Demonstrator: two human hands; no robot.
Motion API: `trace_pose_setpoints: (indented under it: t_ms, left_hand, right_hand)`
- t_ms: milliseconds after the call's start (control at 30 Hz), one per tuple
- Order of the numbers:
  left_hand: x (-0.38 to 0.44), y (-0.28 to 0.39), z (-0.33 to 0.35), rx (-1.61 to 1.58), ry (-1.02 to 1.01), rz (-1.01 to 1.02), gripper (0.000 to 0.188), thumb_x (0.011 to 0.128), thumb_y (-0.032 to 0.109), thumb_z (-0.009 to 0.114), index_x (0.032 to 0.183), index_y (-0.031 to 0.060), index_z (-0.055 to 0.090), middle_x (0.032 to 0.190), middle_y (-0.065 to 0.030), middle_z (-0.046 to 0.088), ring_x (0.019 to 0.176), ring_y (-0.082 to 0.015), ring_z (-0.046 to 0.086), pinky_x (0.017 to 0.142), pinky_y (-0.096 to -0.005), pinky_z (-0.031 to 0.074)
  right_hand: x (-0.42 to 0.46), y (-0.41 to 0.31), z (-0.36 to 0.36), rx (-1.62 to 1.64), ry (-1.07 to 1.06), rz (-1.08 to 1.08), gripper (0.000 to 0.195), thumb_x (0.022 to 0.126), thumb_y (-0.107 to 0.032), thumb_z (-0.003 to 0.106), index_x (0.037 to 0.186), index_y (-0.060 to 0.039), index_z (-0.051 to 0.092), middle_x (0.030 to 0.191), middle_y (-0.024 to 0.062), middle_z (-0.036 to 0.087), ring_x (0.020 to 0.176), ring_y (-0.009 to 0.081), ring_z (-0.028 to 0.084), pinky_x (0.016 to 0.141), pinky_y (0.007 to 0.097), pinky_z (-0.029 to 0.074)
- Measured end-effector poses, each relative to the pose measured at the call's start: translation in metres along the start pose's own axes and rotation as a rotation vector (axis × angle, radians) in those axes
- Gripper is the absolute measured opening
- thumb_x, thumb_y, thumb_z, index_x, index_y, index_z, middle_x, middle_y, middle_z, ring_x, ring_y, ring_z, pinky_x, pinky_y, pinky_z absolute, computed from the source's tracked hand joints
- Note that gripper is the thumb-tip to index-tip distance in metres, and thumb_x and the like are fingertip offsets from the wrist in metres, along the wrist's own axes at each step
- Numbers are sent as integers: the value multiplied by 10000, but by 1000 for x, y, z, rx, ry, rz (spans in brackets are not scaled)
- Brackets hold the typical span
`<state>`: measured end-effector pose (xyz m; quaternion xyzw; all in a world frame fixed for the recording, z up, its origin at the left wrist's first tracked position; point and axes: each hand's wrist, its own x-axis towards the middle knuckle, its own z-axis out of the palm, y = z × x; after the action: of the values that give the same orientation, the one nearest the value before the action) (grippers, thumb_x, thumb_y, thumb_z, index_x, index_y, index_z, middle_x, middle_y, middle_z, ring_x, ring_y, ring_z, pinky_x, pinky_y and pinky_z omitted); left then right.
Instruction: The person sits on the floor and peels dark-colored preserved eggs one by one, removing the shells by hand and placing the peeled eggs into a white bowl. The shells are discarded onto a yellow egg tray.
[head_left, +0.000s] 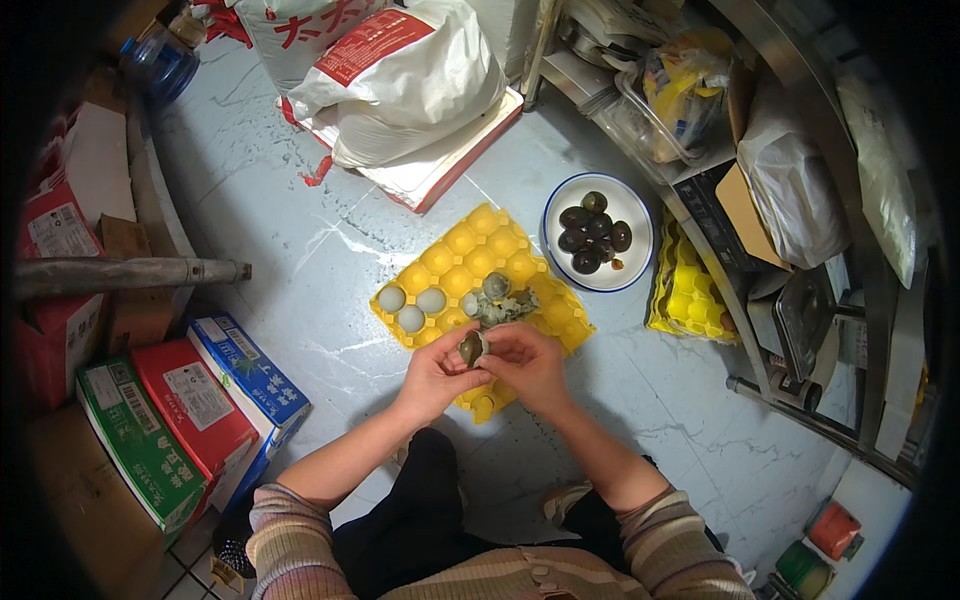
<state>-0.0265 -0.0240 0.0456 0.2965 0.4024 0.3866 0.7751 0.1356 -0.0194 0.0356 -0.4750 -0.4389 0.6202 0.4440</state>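
Note:
My left hand (435, 375) holds a partly peeled, dark preserved egg (471, 348) between its fingers. My right hand (526, 364) touches the same egg, its thumb and fingers at the pale shell on the egg's right side. Both hands are over the near part of a yellow egg tray (457, 279) on the floor. Several pale grey-blue unpeeled eggs (411, 318) sit at the tray's left. A heap of broken shell (504, 307) lies just beyond my hands, with a greyish egg (496, 286) beside it. Several dark peeled eggs (598, 226) lie in a white, blue-rimmed bowl (555, 262) right of the tray.
White sacks (420, 82) rest on a red-edged board ahead. Coloured cartons (191, 397) and a bar (135, 276) stand at left. A metal shelf (739, 300) with containers runs along the right, with more yellow egg trays (682, 285) beside it. A blue bottle (161, 67) stands far left.

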Motion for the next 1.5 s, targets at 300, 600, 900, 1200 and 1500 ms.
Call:
trace_pose_setpoints:
  t_ms: [300,600,900,1200,1500]
  left_hand:
    - [-1,0,0,90,-3,31,531,796,-111,588,1293,3,439,1047,-55,612,910,-96,585,781,-231,484]
    - [-3,-1,-1,140,-33,58,533,822,-87,585,1314,-27,389,1099,-79,591,972,-107,566,850,-243,473]
    - [-3,-3,0,203,61,111,550,759,-112,638,1271,14,482,972,-30,624,816,-52,574,721,-198,481]
    - [-3,-5,-2,396,117,151,560,735,-101,669,1255,38,516,909,18,559,733,-21,516,663,-167,444]
    - [-2,2,1,292,72,88,538,771,-67,652,1274,-7,468,927,-9,597,815,-50,563,697,-203,474]
  right_hand:
    - [2,-11,-7,97,-104,47,233,793,2,658,1020,31,612,924,86,636,813,103,611,702,232,516]
    - [3,-21,-9,-147,-109,-82,203,777,-21,677,971,32,648,926,87,641,796,117,623,679,231,522]
    - [5,-17,-9,-82,-105,-23,176,793,-30,653,957,32,640,911,78,647,805,119,626,692,239,524]
    - [6,-25,-6,-343,-92,-163,177,801,-1,591,971,23,633,858,123,656,745,158,649,640,256,518]
    - [6,-14,-4,-389,18,-176,179,803,7,581,971,-1,641,831,127,661,707,198,658,622,270,513]
